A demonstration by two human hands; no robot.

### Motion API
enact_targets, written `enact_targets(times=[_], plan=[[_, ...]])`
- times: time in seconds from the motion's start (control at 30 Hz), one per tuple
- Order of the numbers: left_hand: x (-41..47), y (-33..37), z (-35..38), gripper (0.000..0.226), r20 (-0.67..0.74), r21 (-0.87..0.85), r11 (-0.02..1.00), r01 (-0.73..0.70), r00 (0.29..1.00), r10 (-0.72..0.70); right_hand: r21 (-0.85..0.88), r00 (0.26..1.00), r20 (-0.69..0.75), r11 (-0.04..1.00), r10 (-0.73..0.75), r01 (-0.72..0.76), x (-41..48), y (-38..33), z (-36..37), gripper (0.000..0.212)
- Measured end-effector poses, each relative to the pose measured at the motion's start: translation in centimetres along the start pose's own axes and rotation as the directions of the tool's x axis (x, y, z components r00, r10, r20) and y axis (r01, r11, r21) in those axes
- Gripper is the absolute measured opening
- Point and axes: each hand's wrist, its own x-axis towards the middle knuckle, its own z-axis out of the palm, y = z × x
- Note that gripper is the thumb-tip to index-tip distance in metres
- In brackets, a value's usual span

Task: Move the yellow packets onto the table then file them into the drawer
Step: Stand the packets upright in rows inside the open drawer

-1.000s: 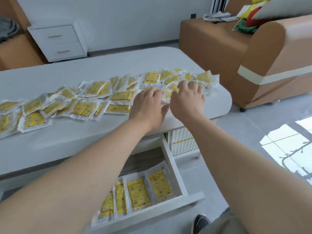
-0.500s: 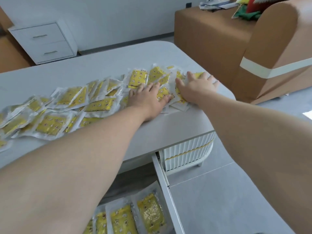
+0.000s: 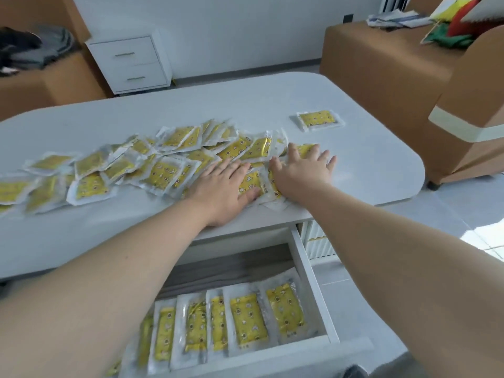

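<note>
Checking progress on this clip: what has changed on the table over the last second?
The left hand and right hand, fingers curled a second ago, now press flat on the right end of the yellow packets, bunching them leftward. One lone packet now lies apart toward the right end of the table. Nothing is gripped. The open drawer and its filed packets are unchanged.

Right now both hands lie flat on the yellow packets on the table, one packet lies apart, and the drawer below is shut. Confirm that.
Wrong on the drawer: the head view shows it pulled open, filed packets inside. The left hand and right hand do lie flat on the yellow packets on the table, and one packet lies apart.
</note>
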Motion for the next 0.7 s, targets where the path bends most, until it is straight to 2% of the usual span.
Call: enact_targets(times=[0.17,0.27,0.4,0.47,0.53,0.6,0.7], plan=[[-4.4,-3.7,-0.3,0.085,0.005,-0.023,1.0,0.016,1.0,-0.016,0.008,1.0,0.008,1.0,0.026,-0.027,-3.0,-5.3,1.8,0.075],[-6.0,-5.6,-0.2,0.075,0.013,-0.079,0.992,0.098,0.995,-0.097,0.049,0.999,0.013,0.998,0.029,-0.03,-4.3,-8.2,2.8,0.075],[-7.0,-5.5,-0.4,0.074,0.025,-0.171,0.967,0.188,0.982,-0.186,0.159,0.998,0.058,0.987,0.029,-0.038,-4.5,-9.2,2.6,0.077],[-7.1,-4.6,-0.8,0.072,-0.014,-0.196,0.959,0.205,0.977,-0.212,0.27,0.997,0.057,0.96,0.056,-0.069,-3.9,-8.6,1.6,0.08],[-7.0,-3.4,-1.1,0.066,-0.095,-0.232,0.957,0.174,0.975,-0.201,0.314,0.994,-0.054,0.947,0.093,-0.071,-2.6,-7.4,0.2,0.079],[-7.0,-2.2,-1.2,0.065,-0.153,-0.284,0.948,0.142,0.97,-0.191,0.26,0.982,-0.157,0.963,0.109,-0.065,-0.6,-5.9,-1.2,0.076],[-7.3,-1.1,-1.2,0.059,-0.228,-0.308,0.946,0.101,0.958,-0.176,0.192,0.987,-0.112,0.977,0.117,-0.094,3.2,-3.6,-2.6,0.075]])
